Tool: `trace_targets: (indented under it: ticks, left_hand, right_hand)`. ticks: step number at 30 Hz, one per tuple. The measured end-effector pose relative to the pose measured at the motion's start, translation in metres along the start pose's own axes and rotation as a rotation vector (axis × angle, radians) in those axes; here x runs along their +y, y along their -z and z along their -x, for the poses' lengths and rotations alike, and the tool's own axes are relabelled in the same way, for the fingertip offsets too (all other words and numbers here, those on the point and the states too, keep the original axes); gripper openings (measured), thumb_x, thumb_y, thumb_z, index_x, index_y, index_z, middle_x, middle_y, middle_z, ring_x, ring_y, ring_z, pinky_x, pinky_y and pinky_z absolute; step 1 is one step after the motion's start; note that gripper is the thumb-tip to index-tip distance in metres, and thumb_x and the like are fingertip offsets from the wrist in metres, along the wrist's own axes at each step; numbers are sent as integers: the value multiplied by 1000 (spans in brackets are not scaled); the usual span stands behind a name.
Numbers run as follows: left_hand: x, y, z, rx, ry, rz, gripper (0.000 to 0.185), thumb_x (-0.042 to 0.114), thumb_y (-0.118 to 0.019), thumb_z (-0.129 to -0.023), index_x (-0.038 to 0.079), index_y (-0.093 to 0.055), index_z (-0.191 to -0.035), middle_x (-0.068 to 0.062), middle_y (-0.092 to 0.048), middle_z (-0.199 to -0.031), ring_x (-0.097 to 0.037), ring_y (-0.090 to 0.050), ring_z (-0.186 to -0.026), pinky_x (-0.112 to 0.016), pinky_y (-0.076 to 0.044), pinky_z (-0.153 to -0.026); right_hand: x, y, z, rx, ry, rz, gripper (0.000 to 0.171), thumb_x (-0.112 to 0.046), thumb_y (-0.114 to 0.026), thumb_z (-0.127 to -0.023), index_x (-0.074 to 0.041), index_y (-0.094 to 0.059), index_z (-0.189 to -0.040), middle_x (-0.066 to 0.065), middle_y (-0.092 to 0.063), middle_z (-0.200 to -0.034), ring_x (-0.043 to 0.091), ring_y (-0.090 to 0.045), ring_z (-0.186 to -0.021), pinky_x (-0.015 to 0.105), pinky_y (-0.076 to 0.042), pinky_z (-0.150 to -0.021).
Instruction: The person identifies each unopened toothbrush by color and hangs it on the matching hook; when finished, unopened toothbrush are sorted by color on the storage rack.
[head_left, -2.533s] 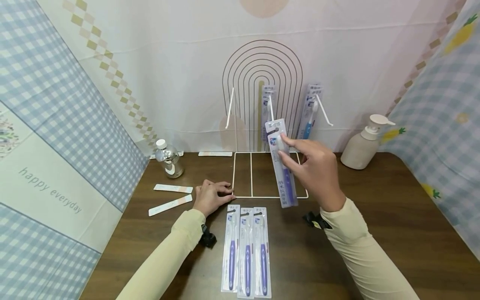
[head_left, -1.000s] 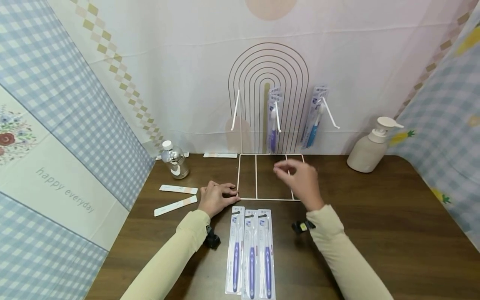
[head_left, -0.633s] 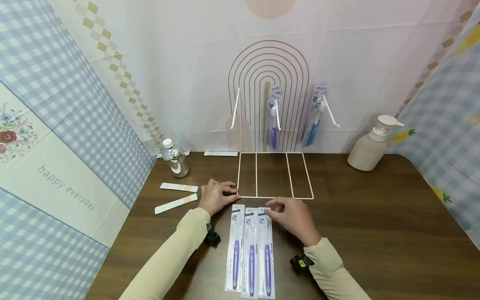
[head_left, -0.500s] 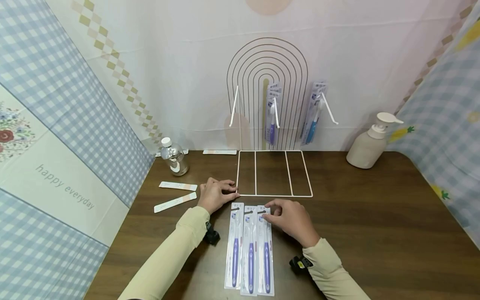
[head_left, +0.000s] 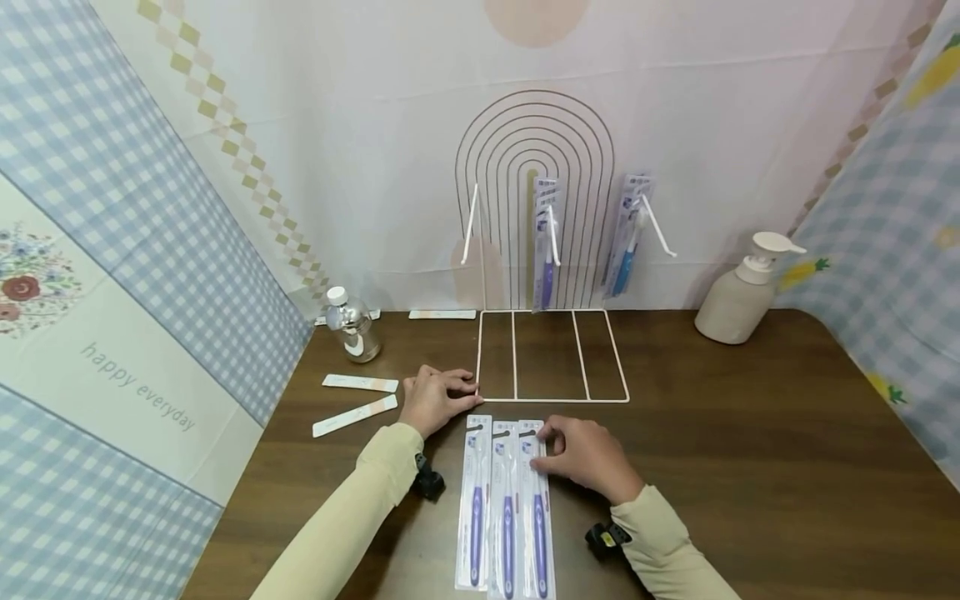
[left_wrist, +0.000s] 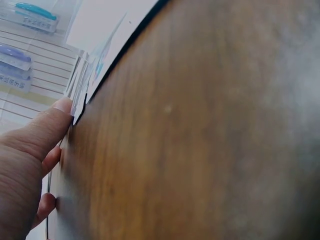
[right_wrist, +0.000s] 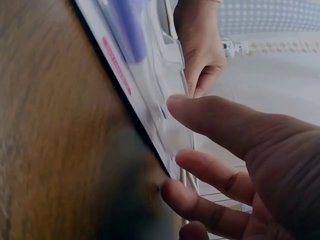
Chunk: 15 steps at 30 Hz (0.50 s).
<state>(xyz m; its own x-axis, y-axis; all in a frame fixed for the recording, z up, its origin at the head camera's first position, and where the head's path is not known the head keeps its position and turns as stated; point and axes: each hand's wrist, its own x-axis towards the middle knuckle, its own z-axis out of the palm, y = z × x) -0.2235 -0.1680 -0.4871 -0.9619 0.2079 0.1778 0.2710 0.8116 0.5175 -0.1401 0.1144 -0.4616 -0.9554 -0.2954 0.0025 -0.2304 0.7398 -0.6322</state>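
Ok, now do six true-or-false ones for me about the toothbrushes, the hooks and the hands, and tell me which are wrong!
1. Three toothbrush packs lie side by side on the table. True.
2. Their handles are all green. False: the handles are purple.
3. The right hand is at the rightmost pack of the three. True.
4. The left hand is on the pump bottle. False: it is at the near left corner of the wire rack.
5. Packs hang on all three hooks. False: the left hook is bare.
6. A toothbrush with a blue handle hangs on the right hook. True.
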Motion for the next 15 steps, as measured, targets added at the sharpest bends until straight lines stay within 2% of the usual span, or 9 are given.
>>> trace_targets:
  ticks: [4, 9, 12, 15]
  left_hand:
    - [0, 1, -1, -2, 0, -4, 24, 46, -85, -89, 32, -86, -108, 16, -70, -134, -17, -51, -105, -52, -31, -96]
    - [1, 2, 0, -8, -6, 5, 24, 45, -85, -90, 31, -86, -109, 16, -70, -135, -18, -51, -105, -52, -30, -96]
    - [1, 2, 0, -10, -7, 6, 23, 44, -85, -90, 31, -86, -109, 15, -70, -135, -18, -51, -104, -52, -30, -95]
    - [2, 2, 0, -15, -4, 7, 24, 45, -85, -90, 31, -86, -109, 15, -70, -135, -18, -51, -105, -52, -30, -95]
  right_hand:
    - [-1, 1, -1, 47, 37, 10, 26, -31, -93, -79, -21, -74, -94, -6, -59, -84, 11, -53, -75, 35, -45, -65]
    - [-6, 8, 0, 106, 72, 10, 25, -24, -90, -80, -22, -75, -99, -5, -71, -99, 19, -67, -91, 40, -52, -75]
    - [-10, 17, 2, 137, 97, -20, 26, -21, -87, -81, -22, -75, -103, -7, -74, -96, 18, -70, -88, 38, -52, -72]
    - [-16, 30, 4, 204, 149, -42, 27, -18, -86, -83, -20, -74, -107, -9, -74, -86, 13, -68, -75, 32, -49, -63]
